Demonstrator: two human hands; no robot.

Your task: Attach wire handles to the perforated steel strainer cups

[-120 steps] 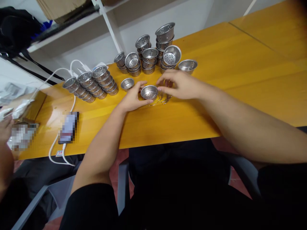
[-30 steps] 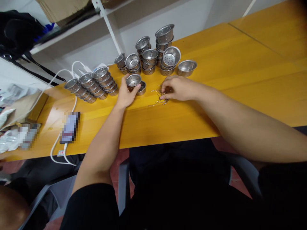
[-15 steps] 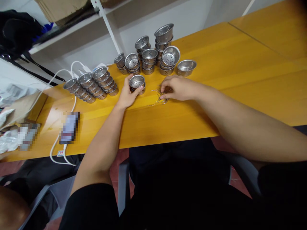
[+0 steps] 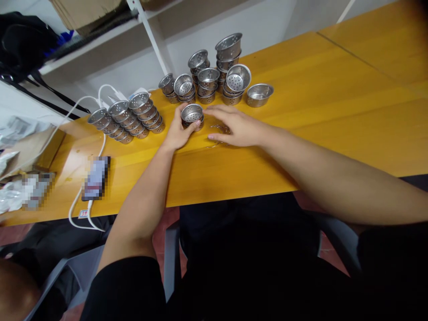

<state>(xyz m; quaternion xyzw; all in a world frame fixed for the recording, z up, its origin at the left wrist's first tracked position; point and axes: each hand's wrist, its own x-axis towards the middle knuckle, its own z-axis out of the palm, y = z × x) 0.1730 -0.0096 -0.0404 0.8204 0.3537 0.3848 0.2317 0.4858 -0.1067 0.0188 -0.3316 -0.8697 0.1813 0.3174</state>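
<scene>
My left hand [image 4: 179,131] is wrapped round the side of a short stack of perforated metal cups [image 4: 192,114], thumb in front and fingers behind. The stack stands upright on the wooden table. My right hand [image 4: 236,127] is open, its index finger stretched towards the rim of the top cup; whether it touches is hard to tell. Thin curved metal wires [image 4: 217,143] lie on the table beneath and beside this hand, partly hidden by it.
Taller cup stacks [image 4: 207,84] stand behind my hands, with a single metal cup [image 4: 260,95] at their right. More leaning cup stacks [image 4: 125,118] are on the left. A phone [image 4: 96,178] and white cables [image 4: 72,218] lie near the table's front left edge.
My right hand has moved left from the wires towards the held cups, and its bent fingers have straightened and spread. My left hand keeps its grip in nearly the same place.
</scene>
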